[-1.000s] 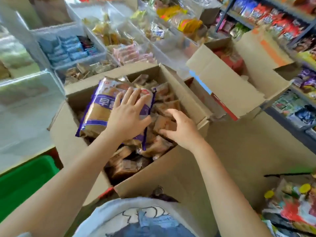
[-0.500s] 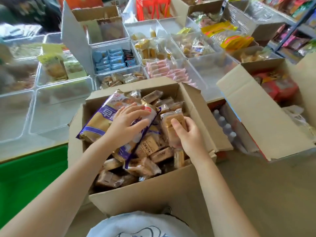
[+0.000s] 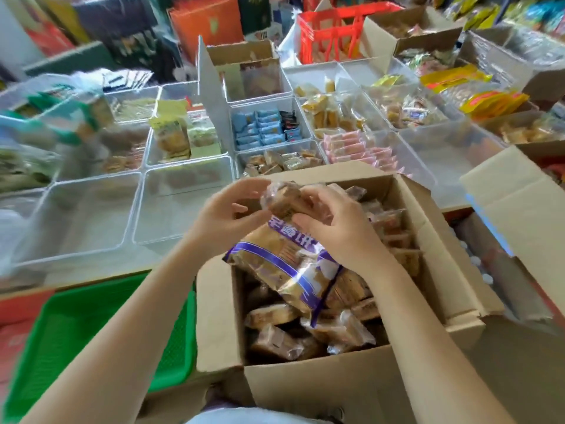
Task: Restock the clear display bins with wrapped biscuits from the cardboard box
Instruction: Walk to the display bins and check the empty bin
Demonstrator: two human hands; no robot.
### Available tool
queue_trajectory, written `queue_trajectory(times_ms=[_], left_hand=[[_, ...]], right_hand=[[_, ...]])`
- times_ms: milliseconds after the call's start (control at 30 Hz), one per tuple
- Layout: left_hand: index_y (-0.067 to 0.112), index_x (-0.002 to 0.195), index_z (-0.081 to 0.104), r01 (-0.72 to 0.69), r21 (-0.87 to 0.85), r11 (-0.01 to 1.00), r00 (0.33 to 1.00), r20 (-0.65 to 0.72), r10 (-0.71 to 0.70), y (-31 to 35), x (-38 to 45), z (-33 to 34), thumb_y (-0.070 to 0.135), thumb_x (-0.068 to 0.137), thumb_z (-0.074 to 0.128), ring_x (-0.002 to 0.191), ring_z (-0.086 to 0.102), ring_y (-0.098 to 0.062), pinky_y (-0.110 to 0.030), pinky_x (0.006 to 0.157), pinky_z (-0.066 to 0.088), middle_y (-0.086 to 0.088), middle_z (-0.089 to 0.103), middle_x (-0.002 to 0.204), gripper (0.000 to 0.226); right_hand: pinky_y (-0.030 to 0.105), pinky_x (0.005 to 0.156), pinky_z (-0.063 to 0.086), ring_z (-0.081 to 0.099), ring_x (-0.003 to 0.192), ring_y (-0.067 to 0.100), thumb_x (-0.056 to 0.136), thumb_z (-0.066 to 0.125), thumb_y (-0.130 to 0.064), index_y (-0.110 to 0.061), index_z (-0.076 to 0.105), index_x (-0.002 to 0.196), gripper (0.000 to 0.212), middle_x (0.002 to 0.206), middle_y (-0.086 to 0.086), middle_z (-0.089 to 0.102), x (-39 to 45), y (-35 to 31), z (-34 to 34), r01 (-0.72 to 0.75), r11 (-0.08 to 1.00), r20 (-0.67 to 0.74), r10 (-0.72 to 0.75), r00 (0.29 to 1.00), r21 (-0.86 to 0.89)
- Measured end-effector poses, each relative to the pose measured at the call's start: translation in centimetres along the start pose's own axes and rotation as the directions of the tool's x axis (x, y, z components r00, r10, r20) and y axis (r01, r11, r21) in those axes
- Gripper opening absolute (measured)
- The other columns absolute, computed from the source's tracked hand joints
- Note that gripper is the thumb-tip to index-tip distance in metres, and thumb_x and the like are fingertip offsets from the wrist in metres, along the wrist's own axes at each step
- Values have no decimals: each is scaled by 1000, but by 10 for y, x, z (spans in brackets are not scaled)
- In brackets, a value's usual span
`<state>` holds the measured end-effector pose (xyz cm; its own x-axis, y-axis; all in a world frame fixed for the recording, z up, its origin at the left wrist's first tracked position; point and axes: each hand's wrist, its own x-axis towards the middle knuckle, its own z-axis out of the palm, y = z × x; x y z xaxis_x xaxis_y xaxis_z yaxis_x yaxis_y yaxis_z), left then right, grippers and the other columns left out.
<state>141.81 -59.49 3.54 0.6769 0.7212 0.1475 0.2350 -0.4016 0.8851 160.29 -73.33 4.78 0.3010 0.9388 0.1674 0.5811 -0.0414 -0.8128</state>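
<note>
Both hands raised over the open cardboard box (image 3: 351, 390), right hand (image 3: 339, 231) gripping a wrapped biscuit (image 3: 286, 201), left hand (image 3: 226, 217) curled against its other end, purple bag (image 3: 287, 267) beneath, clear bins (image 3: 88, 215) just beyond.

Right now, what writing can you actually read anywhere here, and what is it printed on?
"早餐饼": large white characters on the purple band of the big bag in the cardboard box, partly covered by the right hand; the middle character is a best guess.
Small biscuit wrappers in the box: dark print, too blurred to read.
Packets in the clear bins: print too small to read.
Orange box at the back: an emblem, unreadable.
</note>
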Motion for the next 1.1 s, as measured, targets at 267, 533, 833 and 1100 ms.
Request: queue_trajectory(times_ms=[267, 533, 833, 1100], left_hand=[[12, 130, 63, 536, 515, 669, 842, -386, -377, -245, -32, -174, 26, 92, 66, 127, 49, -37, -47, 104, 40, -20, 55, 138, 40], [38, 158, 19, 404, 660, 633, 869, -61, -491, -345, -36, -224, 62, 101, 32, 121, 56, -29, -43, 108, 34, -12, 59, 136, 64], [35, 159, 24, 290, 765, 575, 926, -71, -372, -365, -42, -213, 62, 96, 6, 107, 60, -29, -45, 97, 36, -14, 61, 123, 70], [27, 161, -6, 354, 704, 615, 871, -9, -490, -354, -33, -207, 60, 101, 21, 138, 41, -30, -43, 107, 25, -19, 38, 154, 74]], right_hand=[[33, 84, 46, 54, 96, 20, 91, 67, -26, -24, 61, 125, 34, 107, 1, 50, 150, -91, 173, 134, 944, 247, -59, 967, -301], [37, 80, 49, 56, 94, 30, 92, 60, -23, -27, 60, 118, 26, 112, 5, 48, 248, -50, 378, 26, 735, 429, 367, 825, -678], [27, 101, 42, 56, 127, 20, 91, 70, -42, -23, 65, 131, 45, 135, -1, 63, 261, 11, 455, -215, 730, 562, 649, 512, -648], [30, 86, 45, 61, 114, 27, 94, 65, -26, -15, 65, 117, 26, 121, 7, 67, 269, 24, 489, -145, 622, 471, 706, 528, -769]])
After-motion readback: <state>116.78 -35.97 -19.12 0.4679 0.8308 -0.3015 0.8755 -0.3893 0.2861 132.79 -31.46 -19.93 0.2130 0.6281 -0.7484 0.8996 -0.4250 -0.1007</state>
